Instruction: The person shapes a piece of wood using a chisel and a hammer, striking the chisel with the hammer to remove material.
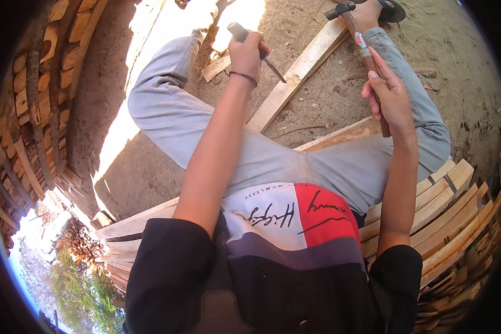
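Note:
My left hand [246, 55] is closed around the handle of a chisel [238, 32]. The chisel's thin blade slants down to the right, and its tip is at the upper face of a wooden plank [273, 104], near a notch-like mark; whether it touches I cannot tell. The plank lies slantwise between my legs, its far end beside my right foot [367, 15]. My right hand [391, 92] grips the wooden handle of a hammer [352, 25], held raised to the right of the plank. The hammer's dark metal head is up near that foot.
I sit on stacked boards [445, 206] with both legs bent outward. Another board [339, 135] lies under my right thigh, and a short wood piece [216, 68] lies beyond my left hand. Stacked timber [36, 100] rises at the left. Twigs [423, 73] lie on the sandy ground.

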The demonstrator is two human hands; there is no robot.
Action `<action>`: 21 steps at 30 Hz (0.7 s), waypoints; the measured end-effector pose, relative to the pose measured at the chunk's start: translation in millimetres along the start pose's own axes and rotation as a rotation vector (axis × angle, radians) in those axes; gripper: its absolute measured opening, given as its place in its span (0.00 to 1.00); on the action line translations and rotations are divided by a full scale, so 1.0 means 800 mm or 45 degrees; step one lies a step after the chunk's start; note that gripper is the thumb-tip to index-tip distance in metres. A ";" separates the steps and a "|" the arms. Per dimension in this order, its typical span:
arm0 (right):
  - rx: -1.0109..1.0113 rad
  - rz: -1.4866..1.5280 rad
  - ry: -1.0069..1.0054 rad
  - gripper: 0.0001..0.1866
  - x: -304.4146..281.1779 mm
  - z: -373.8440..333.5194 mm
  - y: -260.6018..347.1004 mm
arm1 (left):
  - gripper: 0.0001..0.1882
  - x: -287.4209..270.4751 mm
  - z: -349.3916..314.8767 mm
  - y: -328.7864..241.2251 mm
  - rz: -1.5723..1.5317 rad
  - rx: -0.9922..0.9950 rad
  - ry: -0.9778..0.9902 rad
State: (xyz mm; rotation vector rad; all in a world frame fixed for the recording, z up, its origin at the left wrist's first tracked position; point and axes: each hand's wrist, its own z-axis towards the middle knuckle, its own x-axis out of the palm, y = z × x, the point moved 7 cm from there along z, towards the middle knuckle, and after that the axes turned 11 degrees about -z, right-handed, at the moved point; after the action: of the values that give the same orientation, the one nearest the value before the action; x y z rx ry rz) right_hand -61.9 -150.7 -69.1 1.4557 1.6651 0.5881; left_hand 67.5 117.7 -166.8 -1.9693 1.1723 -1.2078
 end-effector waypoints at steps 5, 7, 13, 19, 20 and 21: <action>0.003 -0.041 -0.012 0.29 -0.007 -0.014 -0.007 | 0.06 0.069 0.023 0.013 0.381 0.027 0.408; 0.020 -0.079 -0.050 0.28 -0.014 -0.014 -0.006 | 0.08 0.086 0.031 0.030 0.595 -0.041 0.507; 0.103 -0.150 -0.105 0.28 -0.025 0.005 -0.004 | 0.13 0.096 0.070 0.073 0.827 -0.011 0.572; 0.133 -0.172 -0.098 0.28 -0.033 0.032 -0.007 | 0.17 0.085 0.105 0.099 1.040 -0.107 0.426; 0.117 -0.176 -0.108 0.28 -0.034 0.037 -0.005 | 0.17 0.085 0.106 0.100 1.031 -0.125 0.427; 0.131 -0.177 -0.116 0.28 -0.035 0.042 -0.005 | 0.17 0.084 0.107 0.103 1.037 -0.163 0.413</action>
State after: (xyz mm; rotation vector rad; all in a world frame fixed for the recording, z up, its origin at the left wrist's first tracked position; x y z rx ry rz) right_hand -37.0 -184.0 -83.1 1.4036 1.7296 0.3590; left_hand 126.2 20.3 -241.9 -1.1516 1.9877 -1.0201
